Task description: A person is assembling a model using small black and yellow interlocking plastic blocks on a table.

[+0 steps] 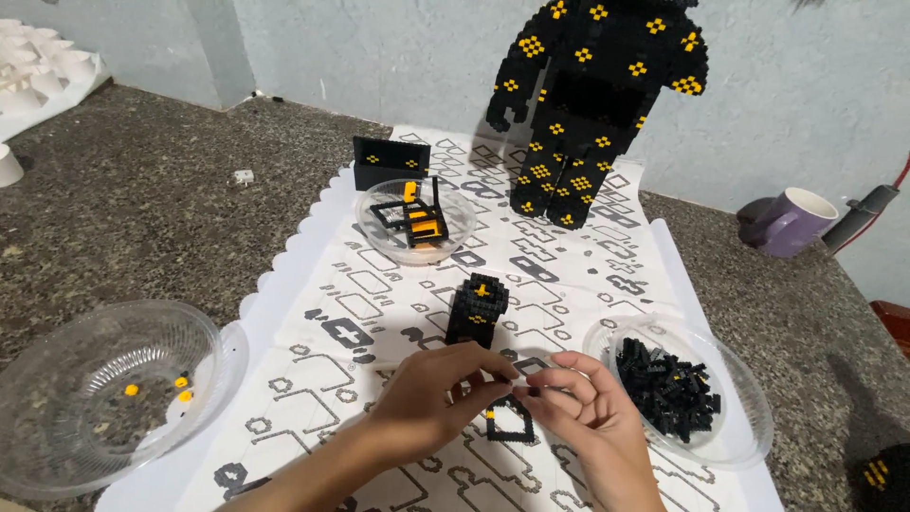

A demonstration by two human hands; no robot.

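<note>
A small black brick frame (pixel 510 420), square in outline with one yellow stud on its left edge, is seen low in the centre of the frame, lying on the patterned white mat (pixel 313 284). Just above it, the fingertips of the left hand (pixel 431 393) and the right hand (pixel 592 403) are brought together. Something very small appears to be pinched between them, but what it is cannot be told. Both hands are curled, the thumbs pressed toward the forefingers.

Just above the hands, at mid-frame, a small black block tower (pixel 477 308) with yellow studs on top is stood upright on the mat. To the right, a clear plastic bowl (pixel 739 441) filled with loose black bricks (pixel 668 384) is set near the right hand. At the lower left, a larger clear bowl (pixel 57 379) holding a few yellow pieces (pixel 180 384) is placed. Further up, a third clear bowl (pixel 379 204) containing black and yellow frame parts is seen, with a flat black panel (pixel 391 161) behind it. A tall black figure with yellow spots (pixel 592 104) is stood against the wall at top centre. A purple mug (pixel 791 223) is set at the right edge.
</note>
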